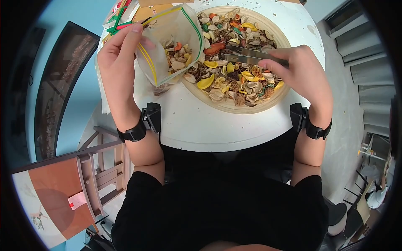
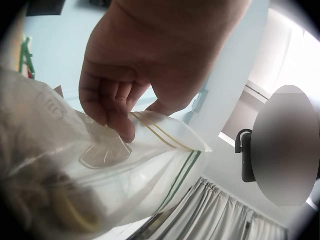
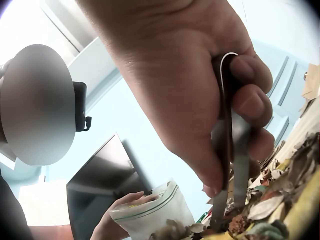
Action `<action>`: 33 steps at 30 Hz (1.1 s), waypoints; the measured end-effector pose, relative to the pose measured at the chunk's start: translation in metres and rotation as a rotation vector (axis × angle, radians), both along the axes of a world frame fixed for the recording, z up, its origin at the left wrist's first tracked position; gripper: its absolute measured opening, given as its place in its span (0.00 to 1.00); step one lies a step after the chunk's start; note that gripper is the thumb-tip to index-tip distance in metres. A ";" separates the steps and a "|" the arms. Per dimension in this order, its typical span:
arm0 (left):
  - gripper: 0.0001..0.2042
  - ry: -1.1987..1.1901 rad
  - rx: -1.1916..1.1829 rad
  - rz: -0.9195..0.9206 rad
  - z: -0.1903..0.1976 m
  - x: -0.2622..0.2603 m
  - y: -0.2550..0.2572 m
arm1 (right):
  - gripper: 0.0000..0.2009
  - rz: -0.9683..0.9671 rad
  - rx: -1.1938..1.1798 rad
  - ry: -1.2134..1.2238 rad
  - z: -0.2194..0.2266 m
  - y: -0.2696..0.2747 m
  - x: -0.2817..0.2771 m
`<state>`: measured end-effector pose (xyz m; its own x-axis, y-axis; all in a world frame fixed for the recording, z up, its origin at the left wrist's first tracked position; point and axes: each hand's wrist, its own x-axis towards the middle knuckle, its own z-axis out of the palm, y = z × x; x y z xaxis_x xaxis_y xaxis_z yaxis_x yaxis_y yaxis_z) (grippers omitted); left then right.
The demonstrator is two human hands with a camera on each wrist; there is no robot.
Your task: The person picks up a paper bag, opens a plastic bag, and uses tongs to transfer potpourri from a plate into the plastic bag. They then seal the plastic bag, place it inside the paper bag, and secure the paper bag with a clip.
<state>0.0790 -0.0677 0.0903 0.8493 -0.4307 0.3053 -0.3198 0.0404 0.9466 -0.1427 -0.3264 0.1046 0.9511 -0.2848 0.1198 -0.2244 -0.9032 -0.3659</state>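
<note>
My left hand pinches the rim of a clear zip bag between thumb and fingers. The bag's mouth gapes, edged with a yellow and a green strip, and dried petals lie inside. In the left wrist view the fingers grip the plastic just below the yellow strip. My right hand holds metal tongs, their bend within the palm in the right wrist view. The tong tips stand apart over the potpourri, close to an orange-red piece. The potpourri fills a round shallow tray.
The tray sits on a round white table, with small crumbs scattered around it. Red and green items lie at the table's back left. A folded wooden chair stands at lower left, and grey curtains hang at right.
</note>
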 end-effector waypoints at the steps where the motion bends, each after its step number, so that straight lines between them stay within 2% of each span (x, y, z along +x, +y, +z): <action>1: 0.13 -0.001 0.002 0.001 0.000 0.000 0.000 | 0.13 0.003 -0.014 -0.005 0.000 -0.001 -0.001; 4: 0.13 0.002 0.001 -0.002 -0.001 0.001 0.000 | 0.11 -0.024 -0.012 -0.041 0.005 -0.008 -0.006; 7: 0.13 0.010 -0.008 -0.013 -0.001 -0.001 -0.001 | 0.10 -0.016 0.133 -0.363 0.010 -0.012 -0.012; 10: 0.13 0.000 0.004 -0.015 0.001 -0.002 -0.001 | 0.10 -0.058 0.285 -0.610 0.012 0.010 -0.004; 11: 0.13 0.000 0.007 -0.012 0.000 -0.002 -0.002 | 0.11 0.029 0.299 -0.629 0.008 0.014 0.001; 14: 0.13 -0.003 0.015 0.015 0.000 -0.001 -0.002 | 0.15 0.024 0.200 -0.329 0.024 0.028 -0.001; 15: 0.13 -0.003 0.016 0.031 0.000 -0.001 -0.001 | 0.16 0.036 0.247 -0.404 0.021 0.023 -0.001; 18: 0.13 0.006 -0.004 0.016 0.001 -0.001 0.000 | 0.17 -0.073 0.305 -0.401 0.011 0.005 0.001; 22: 0.13 0.011 -0.014 0.003 0.000 0.001 0.001 | 0.20 -0.045 0.005 -0.099 0.002 -0.006 0.006; 28: 0.14 0.004 -0.006 0.012 0.000 0.001 0.002 | 0.18 -0.018 -0.080 -0.120 -0.025 -0.003 0.017; 33: 0.14 0.007 0.004 0.019 0.001 0.001 0.002 | 0.16 -0.009 -0.106 -0.118 -0.017 -0.004 0.015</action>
<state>0.0797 -0.0656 0.0912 0.8593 -0.4159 0.2977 -0.3137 0.0311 0.9490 -0.1280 -0.3300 0.0879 0.9262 -0.2728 0.2602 -0.1936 -0.9364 -0.2926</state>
